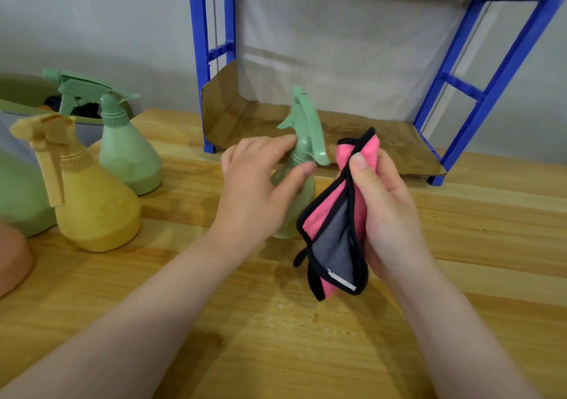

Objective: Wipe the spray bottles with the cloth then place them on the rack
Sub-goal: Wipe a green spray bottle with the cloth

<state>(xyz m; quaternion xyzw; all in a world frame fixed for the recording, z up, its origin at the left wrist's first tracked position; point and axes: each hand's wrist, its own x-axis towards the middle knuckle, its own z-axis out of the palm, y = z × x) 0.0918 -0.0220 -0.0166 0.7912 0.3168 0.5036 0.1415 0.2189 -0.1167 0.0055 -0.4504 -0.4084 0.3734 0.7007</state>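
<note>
L hand curled round the neck of a pale green plastic spray bottle w/ cone-shaped body, thumb on the near side just under the trigger, fingers wrapped behind. Bottle stands upright on the wooden plank worktop, roughly mid-worktop, just in front of the rack's bottom shelf; nozzle head points away and up.

R hand grasps a bunched pink-and-grey microfibre cloth w/ black edging, thumb pressed on the top fold, fingers clenched behind it. Cloth hangs down from the fist, right beside the bottle body on its right side; can't tell if it touches. White tag visible at the cloth's lower end.

Blue metal rack w/ steel shelf sits at the far edge of the worktop, right of centre. Its bottom level is lined w/ brown cardboard sheet, one flap bent up at the left.

Near the left edge of the worktop: a second green cone-shaped spray bottle upright, and a yellow cone-shaped spray bottle in front of it, close together. Another green bottle body is cut off at the left edge, and a bit of an orange-pink rounded object shows nearer the front-left corner. Behind them a grey-green tub, contents unclear.
</note>
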